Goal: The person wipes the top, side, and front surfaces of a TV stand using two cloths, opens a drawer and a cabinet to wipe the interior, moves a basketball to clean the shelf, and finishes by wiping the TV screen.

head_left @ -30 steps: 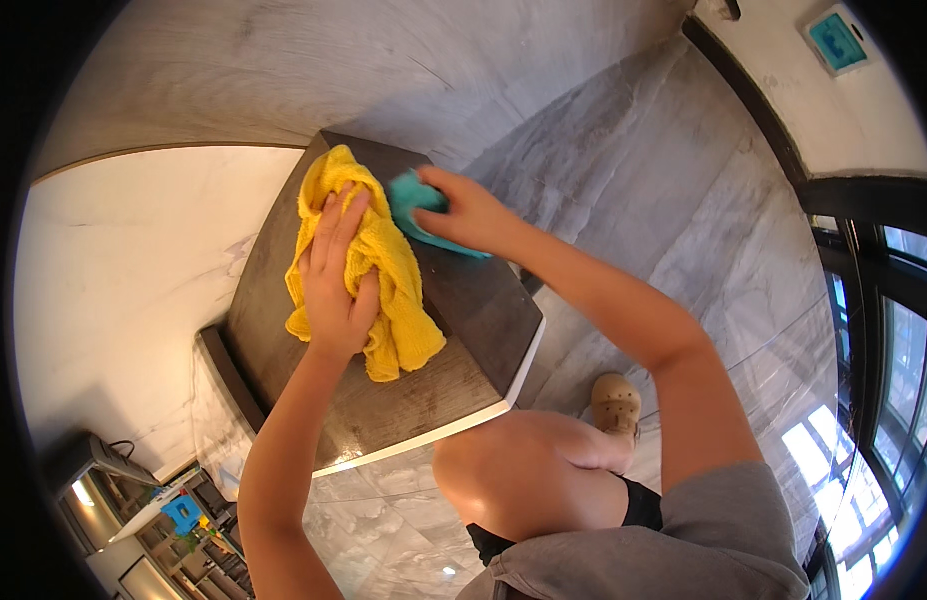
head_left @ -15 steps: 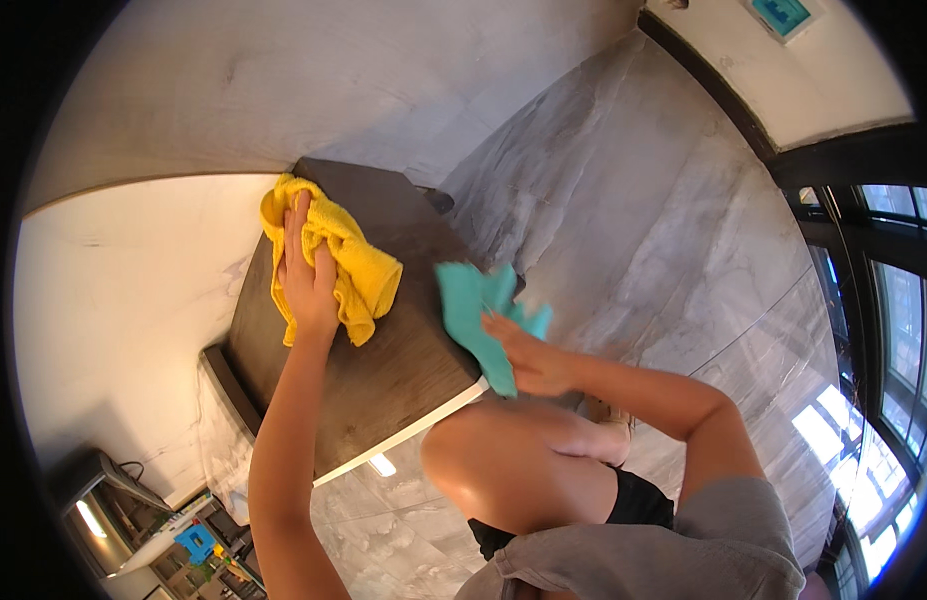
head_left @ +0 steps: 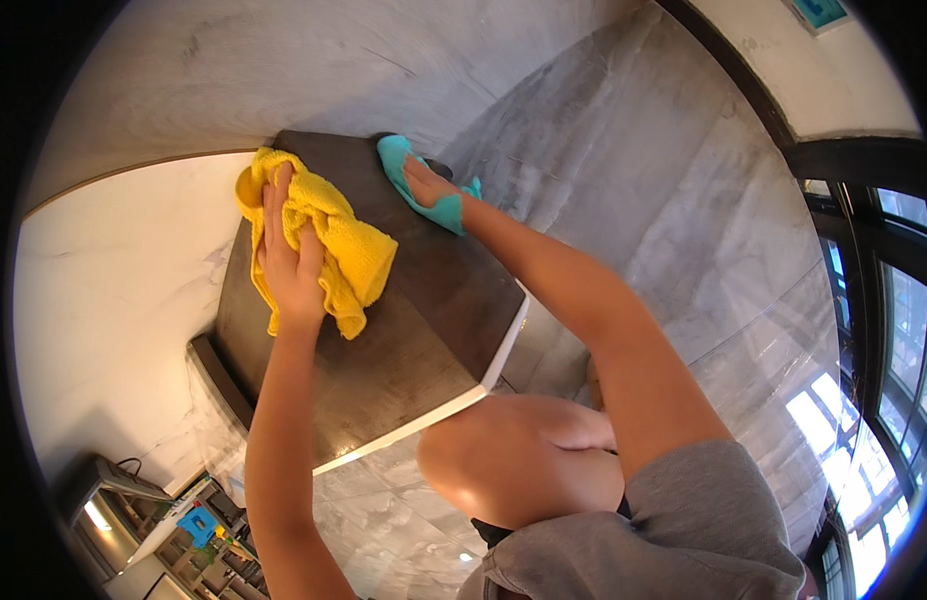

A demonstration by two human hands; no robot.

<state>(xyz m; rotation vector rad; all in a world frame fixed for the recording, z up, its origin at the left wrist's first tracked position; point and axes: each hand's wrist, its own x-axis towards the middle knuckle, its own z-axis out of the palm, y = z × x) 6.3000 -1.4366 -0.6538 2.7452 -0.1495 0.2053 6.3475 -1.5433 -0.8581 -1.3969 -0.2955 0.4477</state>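
We pressed our left hand (head_left: 291,262) flat on the yellow cloth (head_left: 348,255), while our right hand (head_left: 428,185), at two o'clock from it, lay flat on the teal cloth (head_left: 398,160) at the bench (head_left: 423,330)'s far edge.

Teal cloth (head_left: 415,180) back from table's (head_left: 423,340) edge to far corner.

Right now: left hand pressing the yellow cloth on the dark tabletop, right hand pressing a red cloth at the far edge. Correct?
One thing is off: the cloth under the right hand is teal, not red. The head view shows it at the far edge of the dark tabletop. The rest holds: the left hand presses the yellow cloth on that tabletop.
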